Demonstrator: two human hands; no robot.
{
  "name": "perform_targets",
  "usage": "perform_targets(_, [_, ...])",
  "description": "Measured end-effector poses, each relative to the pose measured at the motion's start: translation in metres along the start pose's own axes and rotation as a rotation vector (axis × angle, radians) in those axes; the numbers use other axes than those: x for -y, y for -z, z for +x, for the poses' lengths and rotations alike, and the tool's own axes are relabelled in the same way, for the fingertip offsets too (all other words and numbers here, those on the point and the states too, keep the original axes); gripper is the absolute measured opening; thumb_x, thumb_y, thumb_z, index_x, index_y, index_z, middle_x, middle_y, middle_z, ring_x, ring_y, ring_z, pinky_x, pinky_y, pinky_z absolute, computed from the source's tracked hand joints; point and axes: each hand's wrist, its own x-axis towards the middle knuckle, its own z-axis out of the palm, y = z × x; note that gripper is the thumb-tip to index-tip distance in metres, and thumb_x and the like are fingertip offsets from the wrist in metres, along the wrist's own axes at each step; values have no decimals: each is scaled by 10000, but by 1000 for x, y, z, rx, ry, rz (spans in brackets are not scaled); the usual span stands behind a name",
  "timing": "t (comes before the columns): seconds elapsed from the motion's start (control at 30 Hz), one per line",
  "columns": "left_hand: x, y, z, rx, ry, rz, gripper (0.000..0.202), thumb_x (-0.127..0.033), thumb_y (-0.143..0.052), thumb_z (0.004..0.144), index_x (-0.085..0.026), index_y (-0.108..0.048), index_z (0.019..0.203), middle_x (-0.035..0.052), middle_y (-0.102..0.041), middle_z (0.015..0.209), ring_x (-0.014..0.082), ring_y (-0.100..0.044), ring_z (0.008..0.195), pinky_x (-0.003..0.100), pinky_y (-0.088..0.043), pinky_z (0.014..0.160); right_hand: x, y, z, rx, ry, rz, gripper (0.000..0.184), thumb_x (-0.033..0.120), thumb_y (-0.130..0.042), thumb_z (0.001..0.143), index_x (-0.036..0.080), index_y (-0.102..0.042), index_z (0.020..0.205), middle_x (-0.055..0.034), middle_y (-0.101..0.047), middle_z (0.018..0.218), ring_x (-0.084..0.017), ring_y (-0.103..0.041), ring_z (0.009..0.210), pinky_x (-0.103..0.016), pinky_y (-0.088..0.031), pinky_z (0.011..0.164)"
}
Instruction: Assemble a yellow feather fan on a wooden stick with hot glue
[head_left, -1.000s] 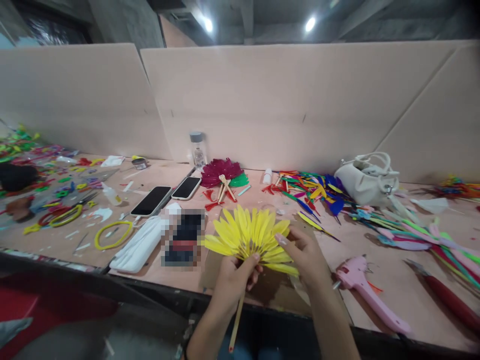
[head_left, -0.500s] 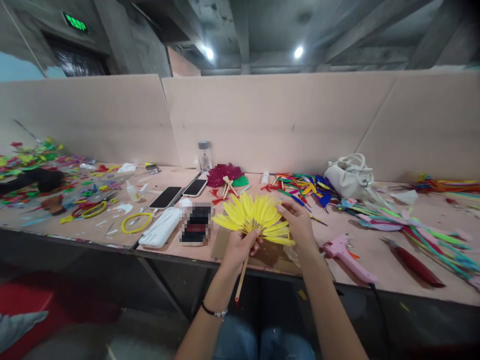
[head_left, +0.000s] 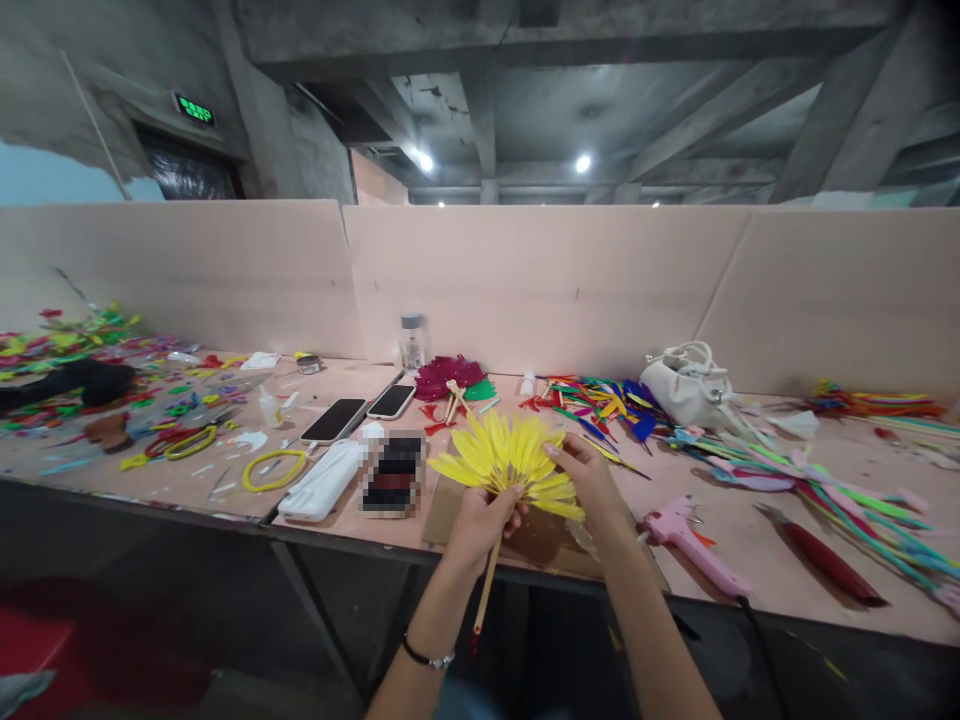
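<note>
A yellow feather fan point(head_left: 495, 450) is spread open above the table's front edge. My left hand point(head_left: 480, 525) is closed around its base, thumb on top. A thin pale handle point(head_left: 488, 590) hangs down below that hand, with something small and red at its end. My right hand point(head_left: 592, 475) pinches feathers at the fan's right edge between thumb and fingertips. Beneath the fan lies a piece of brown cardboard point(head_left: 442, 510), partly hidden by my hands. Behind it is a dark red feather fan point(head_left: 448, 378) beside green feathers.
At right lie a pink glue gun point(head_left: 694, 550), red-handled pliers point(head_left: 825, 555) and colourful strips point(head_left: 847, 495). A white handbag point(head_left: 686, 385) stands by loose coloured feathers point(head_left: 600, 400). Leftward are phones point(head_left: 334, 420), a white power bank point(head_left: 322, 480) and a clear bottle point(head_left: 412, 343).
The view has tilted up, so everything sits lower in the picture. My left hand keeps its hold on the fan, and my right hand stays at the fan's right edge, shifted only slightly.
</note>
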Motion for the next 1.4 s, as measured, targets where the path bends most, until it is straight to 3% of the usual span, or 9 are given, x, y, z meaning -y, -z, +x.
perform_targets(0.27, [7, 3, 1, 52, -96, 19, 432, -528, -797, 696, -127, -715, 834, 21, -668, 708, 114, -561, 571, 219, -434, 537, -14, 10, 8, -244, 136, -53, 374, 483, -817, 708, 150, -656, 762, -5, -612, 692, -168, -543, 646, -263, -443, 594])
perform_targets(0.47, [13, 5, 10, -55, -233, 132, 310, -432, -772, 716, -151, -641, 717, -3, -620, 665, 148, -561, 657, 242, -414, 639, -16, 18, 10, -553, 267, -17, 409, 489, -756, 788, 128, -699, 973, -59, -690, 856, -207, -635, 772, -323, -518, 723])
perform_targets(0.6, [23, 2, 14, -202, -275, 319, 361, -314, -782, 701, -157, -625, 985, -37, -602, 631, 157, -542, 595, 250, -389, 605, -8, 15, 6, -669, 367, -39, 375, 452, -774, 798, 128, -713, 975, -64, -694, 886, -207, -645, 800, -335, -521, 766])
perform_targets(0.77, [22, -8, 5, -327, -329, 793, 851, -221, -792, 686, -108, -422, 1444, 124, -725, 984, 318, -658, 960, 396, -468, 850, -5, 0, -14, -539, 359, -61, 313, 406, -787, 811, 140, -710, 958, -61, -706, 814, -223, -685, 717, -346, -557, 687])
perform_targets(0.87, [19, -13, 0, -502, -345, 1129, 1002, -323, -827, 689, -81, -331, 1526, 312, -457, 1469, 500, -400, 1357, 594, -331, 1054, -17, -3, -30, -457, 382, -125, 251, 372, -793, 811, 158, -730, 927, -86, -728, 930, -260, -709, 849, -396, -569, 789])
perform_targets(0.93, [19, -15, -1, -516, -313, 1257, 1007, -424, -798, 734, -72, -316, 1544, 351, -305, 1560, 563, -229, 1439, 661, -261, 1078, -27, -3, -40, -389, 420, -208, 199, 349, -775, 828, 172, -744, 913, -95, -732, 1000, -267, -697, 931, -413, -555, 849])
perform_targets(1.03, [19, -11, -2, -455, -286, 1370, 850, -464, -702, 826, -58, -405, 1511, 341, -379, 1527, 576, -213, 1443, 678, -213, 1103, -38, -3, -50, -308, 458, -294, 159, 325, -724, 868, 186, -751, 939, -94, -733, 1032, -265, -685, 997, -424, -545, 897])
perform_targets(1.2, [2, 3, -17, -367, -345, 1423, 480, -334, -615, 892, -103, -639, 1311, 252, -662, 1247, 490, -460, 1311, 624, -330, 1050, -39, -4, -54, -263, 455, -273, 136, 289, -700, 885, 182, -738, 960, -104, -723, 1070, -259, -683, 1023, -426, -553, 918])
perform_targets(1.4, [-21, 11, -18, -246, -377, 681, 347, -427, -503, 958, -177, -719, 851, 114, -746, 862, 277, -689, 875, 381, -506, 824, -27, -15, -64, -33, 532, -378, 80, 227, -661, 916, 216, -729, 955, -86, -724, 1038, -243, -684, 1000, -406, -574, 878])
